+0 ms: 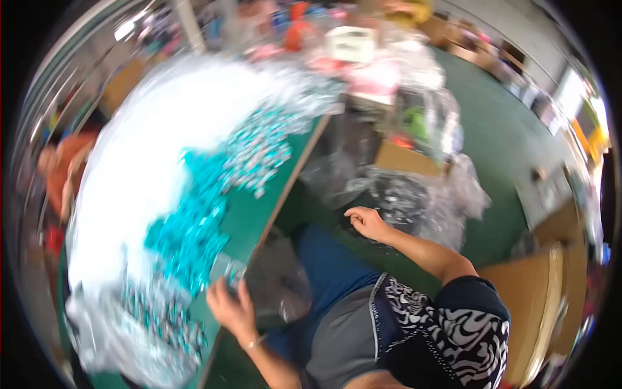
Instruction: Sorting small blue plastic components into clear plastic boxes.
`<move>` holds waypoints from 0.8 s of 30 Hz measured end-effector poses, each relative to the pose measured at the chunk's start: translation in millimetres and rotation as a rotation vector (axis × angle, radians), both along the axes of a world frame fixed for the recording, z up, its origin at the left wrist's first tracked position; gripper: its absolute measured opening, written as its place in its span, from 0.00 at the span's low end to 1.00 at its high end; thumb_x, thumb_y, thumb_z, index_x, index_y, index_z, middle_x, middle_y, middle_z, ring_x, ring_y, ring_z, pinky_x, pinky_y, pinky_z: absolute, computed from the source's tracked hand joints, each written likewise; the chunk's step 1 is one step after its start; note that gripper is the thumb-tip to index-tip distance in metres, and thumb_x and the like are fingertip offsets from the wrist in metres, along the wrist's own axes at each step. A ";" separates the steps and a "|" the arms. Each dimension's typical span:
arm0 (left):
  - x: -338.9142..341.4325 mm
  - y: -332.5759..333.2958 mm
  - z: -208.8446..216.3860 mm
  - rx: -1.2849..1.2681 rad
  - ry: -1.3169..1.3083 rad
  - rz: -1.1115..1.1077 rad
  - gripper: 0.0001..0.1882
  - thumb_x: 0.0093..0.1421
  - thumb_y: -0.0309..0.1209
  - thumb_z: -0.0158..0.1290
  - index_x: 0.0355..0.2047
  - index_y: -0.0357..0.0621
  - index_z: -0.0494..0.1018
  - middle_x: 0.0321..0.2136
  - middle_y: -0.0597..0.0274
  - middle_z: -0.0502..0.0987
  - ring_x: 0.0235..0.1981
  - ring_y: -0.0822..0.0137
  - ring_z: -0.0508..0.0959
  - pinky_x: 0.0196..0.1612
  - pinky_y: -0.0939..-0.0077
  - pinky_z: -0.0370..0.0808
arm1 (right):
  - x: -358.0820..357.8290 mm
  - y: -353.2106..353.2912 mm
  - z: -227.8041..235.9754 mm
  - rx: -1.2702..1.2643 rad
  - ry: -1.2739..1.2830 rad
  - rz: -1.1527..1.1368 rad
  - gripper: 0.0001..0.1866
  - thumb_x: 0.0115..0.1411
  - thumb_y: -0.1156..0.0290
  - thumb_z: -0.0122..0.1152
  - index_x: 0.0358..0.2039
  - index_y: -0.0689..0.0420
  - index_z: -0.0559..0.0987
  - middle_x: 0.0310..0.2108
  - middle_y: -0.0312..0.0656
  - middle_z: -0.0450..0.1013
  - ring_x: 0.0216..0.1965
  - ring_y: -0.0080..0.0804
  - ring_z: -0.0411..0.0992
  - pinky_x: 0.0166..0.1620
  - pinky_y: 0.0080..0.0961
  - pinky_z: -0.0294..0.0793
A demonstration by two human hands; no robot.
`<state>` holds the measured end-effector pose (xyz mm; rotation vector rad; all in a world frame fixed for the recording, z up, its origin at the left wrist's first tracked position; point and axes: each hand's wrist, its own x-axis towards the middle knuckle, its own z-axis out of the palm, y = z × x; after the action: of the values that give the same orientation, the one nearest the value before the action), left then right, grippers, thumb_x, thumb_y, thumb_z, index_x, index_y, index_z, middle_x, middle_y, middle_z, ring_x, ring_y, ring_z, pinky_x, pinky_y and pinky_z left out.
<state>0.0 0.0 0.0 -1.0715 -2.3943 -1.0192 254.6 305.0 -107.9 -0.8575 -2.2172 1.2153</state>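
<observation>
The left hand [233, 311] is at the lower centre-left of the frame, over the edge of a green table [246, 217], with a band [254, 341] round its wrist. Its thumb and fingers stand apart in a fairly narrow spread, and a small clear packet [227, 267] lies right at the fingertips — blur hides whether it is gripped or only touched.

The right hand [366, 223] is near the middle of the frame, off the table, with its fingers loosely curled; I cannot tell whether anything is in it. Just to its right is a clear bag [402, 201] with dark contents.

A heap of teal pieces [194, 227] lies on the table left of centre, up and left of the packet. Grey and teal pieces [259, 149] spread above that heap, and a glaring white heap [136, 181] fills the table's far side. At the lower left, plastic film [123, 343] lies beside more mixed pieces [165, 318].

A brown carton [405, 159] sits above the right hand among plastic bags, and a big carton [525, 311] stands at the lower right — near the patterned sleeve [476, 311]. Another person, in orange [65, 168], is at the left of the frame.
</observation>
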 end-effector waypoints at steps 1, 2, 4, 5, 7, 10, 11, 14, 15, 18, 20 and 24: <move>24.8 -31.7 4.3 -0.042 -0.021 0.092 0.24 0.54 0.39 0.64 0.48 0.40 0.74 0.43 0.47 0.74 0.45 0.45 0.74 0.49 0.56 0.72 | -6.6 -24.1 27.4 0.058 0.034 0.149 0.11 0.58 0.76 0.62 0.43 0.57 0.80 0.31 0.42 0.77 0.30 0.32 0.77 0.35 0.32 0.77; 48.5 -38.1 12.9 -0.066 -0.005 0.123 0.24 0.54 0.38 0.65 0.47 0.40 0.74 0.42 0.47 0.74 0.45 0.45 0.74 0.48 0.57 0.72 | -15.0 -45.4 52.5 0.114 0.074 0.303 0.11 0.57 0.77 0.62 0.42 0.57 0.80 0.29 0.42 0.75 0.29 0.33 0.76 0.35 0.32 0.76; -23.3 9.3 1.4 0.074 0.052 0.103 0.24 0.52 0.36 0.66 0.47 0.41 0.75 0.40 0.49 0.74 0.43 0.47 0.74 0.46 0.57 0.72 | -125.3 -27.6 92.6 0.398 0.246 0.478 0.10 0.56 0.78 0.62 0.40 0.56 0.80 0.28 0.42 0.75 0.29 0.36 0.76 0.34 0.33 0.75; -16.9 2.6 1.3 0.060 0.015 0.088 0.24 0.51 0.36 0.66 0.47 0.41 0.75 0.40 0.50 0.74 0.42 0.47 0.73 0.44 0.57 0.72 | -133.4 -47.3 103.1 0.453 0.292 0.561 0.10 0.56 0.78 0.62 0.39 0.56 0.80 0.27 0.42 0.74 0.29 0.38 0.75 0.33 0.34 0.74; -9.3 -20.3 9.3 0.026 0.029 0.119 0.23 0.51 0.36 0.66 0.46 0.41 0.75 0.39 0.51 0.74 0.40 0.49 0.73 0.43 0.58 0.71 | -159.3 -81.7 122.2 0.474 0.368 0.626 0.09 0.55 0.77 0.63 0.38 0.55 0.80 0.28 0.41 0.75 0.29 0.41 0.74 0.34 0.36 0.72; -5.3 -21.8 10.8 0.003 0.031 0.151 0.23 0.51 0.37 0.66 0.46 0.41 0.75 0.39 0.53 0.74 0.40 0.52 0.73 0.43 0.60 0.71 | -199.8 -94.4 143.6 0.569 0.434 0.600 0.07 0.54 0.75 0.64 0.36 0.54 0.80 0.28 0.40 0.75 0.31 0.41 0.74 0.35 0.37 0.70; -4.6 -22.0 11.9 0.001 0.021 0.153 0.23 0.51 0.37 0.66 0.46 0.42 0.75 0.38 0.54 0.73 0.40 0.52 0.73 0.43 0.60 0.71 | -214.4 -95.9 146.6 0.585 0.435 0.588 0.07 0.54 0.75 0.64 0.35 0.54 0.80 0.28 0.39 0.75 0.32 0.40 0.73 0.36 0.37 0.69; -3.5 -16.9 18.3 0.015 0.014 0.164 0.22 0.51 0.36 0.66 0.44 0.41 0.75 0.38 0.53 0.74 0.40 0.51 0.74 0.42 0.60 0.72 | -243.3 -89.7 155.0 0.624 0.405 0.522 0.06 0.53 0.73 0.65 0.33 0.53 0.80 0.28 0.38 0.75 0.33 0.39 0.73 0.37 0.37 0.68; -3.7 -17.3 18.2 0.022 0.017 0.162 0.22 0.51 0.36 0.66 0.44 0.41 0.75 0.38 0.53 0.74 0.40 0.51 0.74 0.42 0.60 0.72 | -250.1 -90.3 152.9 0.622 0.389 0.504 0.05 0.53 0.73 0.65 0.32 0.53 0.80 0.28 0.38 0.75 0.33 0.39 0.73 0.37 0.37 0.67; -6.3 -15.2 17.2 0.044 0.017 0.153 0.22 0.50 0.36 0.67 0.44 0.41 0.76 0.37 0.54 0.74 0.39 0.52 0.74 0.42 0.60 0.72 | -257.0 -82.8 145.4 0.631 0.342 0.469 0.05 0.53 0.72 0.65 0.32 0.52 0.81 0.28 0.36 0.75 0.34 0.38 0.73 0.39 0.36 0.67; -5.0 -15.6 18.0 0.028 0.002 0.167 0.22 0.49 0.36 0.67 0.43 0.41 0.76 0.37 0.55 0.74 0.39 0.52 0.74 0.42 0.60 0.72 | -254.5 -81.7 139.3 0.592 0.331 0.467 0.05 0.54 0.72 0.65 0.32 0.53 0.81 0.28 0.35 0.75 0.34 0.37 0.73 0.40 0.36 0.67; -5.5 -16.8 17.8 0.012 0.010 0.169 0.23 0.49 0.35 0.67 0.44 0.42 0.76 0.36 0.56 0.74 0.38 0.53 0.74 0.41 0.60 0.72 | -253.4 -84.2 132.2 0.544 0.338 0.503 0.04 0.55 0.72 0.64 0.32 0.53 0.82 0.28 0.35 0.76 0.34 0.36 0.73 0.40 0.35 0.67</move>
<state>-5.5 -16.8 17.8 -0.8514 -2.4191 -0.9665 1.2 220.8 24.3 0.1194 -2.3540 0.7912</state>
